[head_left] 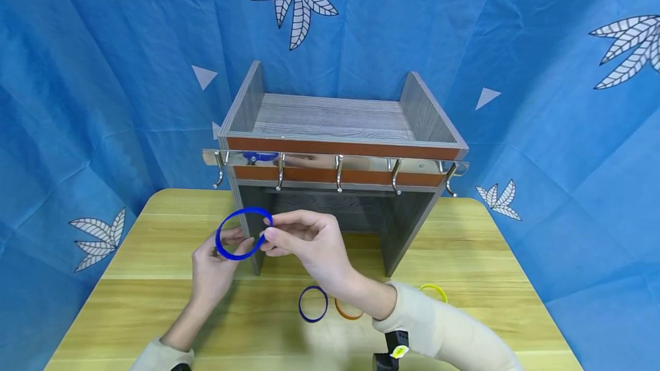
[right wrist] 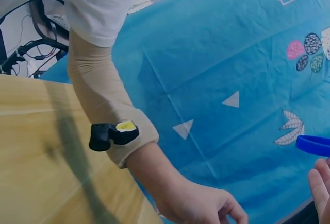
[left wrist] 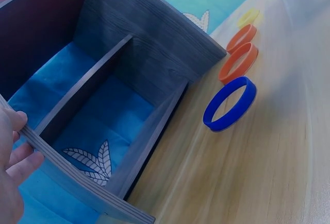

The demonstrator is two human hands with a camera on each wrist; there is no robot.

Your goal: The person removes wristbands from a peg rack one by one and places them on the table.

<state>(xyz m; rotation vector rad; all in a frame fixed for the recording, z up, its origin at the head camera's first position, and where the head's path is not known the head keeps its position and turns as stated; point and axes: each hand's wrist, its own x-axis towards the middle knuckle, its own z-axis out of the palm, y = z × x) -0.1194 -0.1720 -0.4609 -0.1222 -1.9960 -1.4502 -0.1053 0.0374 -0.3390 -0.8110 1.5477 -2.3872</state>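
My right hand (head_left: pixel 314 245) pinches a blue rubber wristband (head_left: pixel 252 209) between thumb and fingers, in front of the shelf's left side. The same band (right wrist: pixel 314 144) shows at the edge of the right wrist view. With fingers and thumb on either side, my left hand (head_left: pixel 213 268) grips the front edge of the grey wooden shelf's left side panel (head_left: pixel 256 262). A metal hook rail (head_left: pixel 314 161) with several hooks runs across the shelf's front, above both hands. No band is visible on the hooks.
On the wooden table (head_left: pixel 154 302) lie a second blue wristband (left wrist: pixel 237 113), two orange wristbands (left wrist: pixel 250 62) and a yellow wristband (left wrist: pixel 250 17), lined up before the shelf. Patterned blue cloth (head_left: pixel 129 73) hangs behind and beside the table.
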